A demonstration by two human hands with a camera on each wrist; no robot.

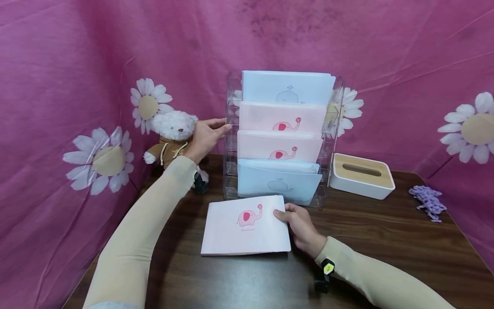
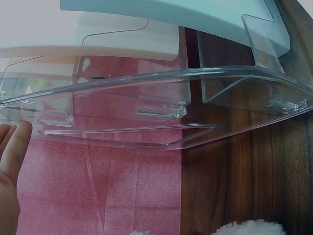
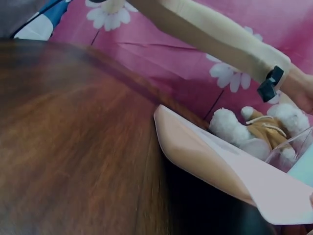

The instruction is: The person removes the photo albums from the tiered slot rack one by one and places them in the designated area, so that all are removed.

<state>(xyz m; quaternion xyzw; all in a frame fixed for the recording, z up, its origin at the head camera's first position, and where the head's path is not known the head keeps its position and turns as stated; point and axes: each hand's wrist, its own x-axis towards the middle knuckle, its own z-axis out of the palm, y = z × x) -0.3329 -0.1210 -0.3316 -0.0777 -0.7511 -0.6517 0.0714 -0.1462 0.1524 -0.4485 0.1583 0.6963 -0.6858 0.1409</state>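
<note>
The right hand (image 1: 303, 226) pinches a pale-pink booklet (image 1: 227, 229) by its right edge, before a clear rack (image 1: 231, 168) whose side the left hand (image 1: 205, 138) touches — perhaps steadying it — with finger curl unclear.

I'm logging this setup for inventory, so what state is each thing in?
Right hand: pinching a booklet
Loose pink booklet: held by its right edge, elephant showing
Left hand: at the rack's side, grip unclear
Clear rack: upright, filled
Racked blue booklets: top and bottom tiers
Racked pink booklets: middle tiers
Tissue box: lid on, no tissue showing
Teddy bear: upright, partly hidden
Purple crochet piece: bunched up
</note>
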